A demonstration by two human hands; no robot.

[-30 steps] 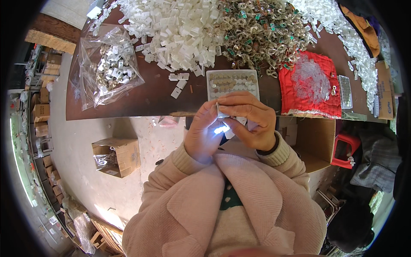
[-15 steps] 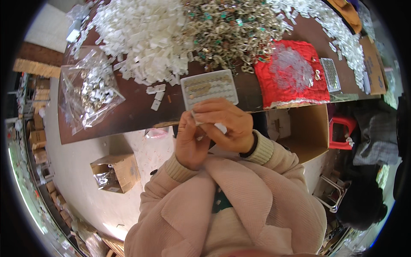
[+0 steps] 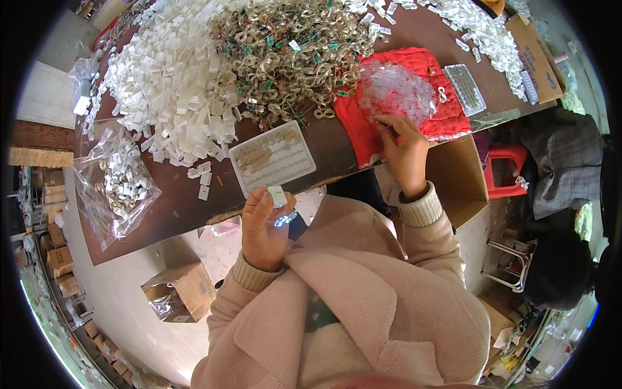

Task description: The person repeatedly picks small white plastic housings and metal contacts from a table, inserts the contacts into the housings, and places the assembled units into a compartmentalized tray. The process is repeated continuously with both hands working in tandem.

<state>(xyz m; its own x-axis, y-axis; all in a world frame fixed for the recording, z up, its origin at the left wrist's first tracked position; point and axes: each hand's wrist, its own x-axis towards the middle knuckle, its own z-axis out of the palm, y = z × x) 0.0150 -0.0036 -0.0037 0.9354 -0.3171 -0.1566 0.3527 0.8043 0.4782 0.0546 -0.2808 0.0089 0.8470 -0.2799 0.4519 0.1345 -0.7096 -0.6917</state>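
My left hand [image 3: 262, 235] is closed on a small white plastic battery case [image 3: 277, 196] in front of the tray. Beside its fingers a cluster of tiny lights [image 3: 286, 218] glows bluish white. My right hand [image 3: 406, 152] reaches over the red cloth [image 3: 355, 133], thumb and forefinger pinched at the edge of a heap of clear plastic slips [image 3: 396, 87]. What lies between those fingertips is too small to make out. Just beyond my left hand, a white tray [image 3: 304, 172] holds rows of coin batteries [image 3: 253, 157], with some pockets bare.
White cases [image 3: 172, 78] heap up at the back left of the dark table [image 3: 210, 185], beside coiled light strings [image 3: 285, 61]. A clear bag [image 3: 120, 185] of parts lies at left. Another tray [image 3: 464, 89] sits at right. A cardboard box [image 3: 181, 293] and a red stool [image 3: 506, 170] stand below.
My hands were together in front of the tray; the right has moved away to the clear slips. The left keeps the battery case, and glowing lights now show beside it. The view has shifted.
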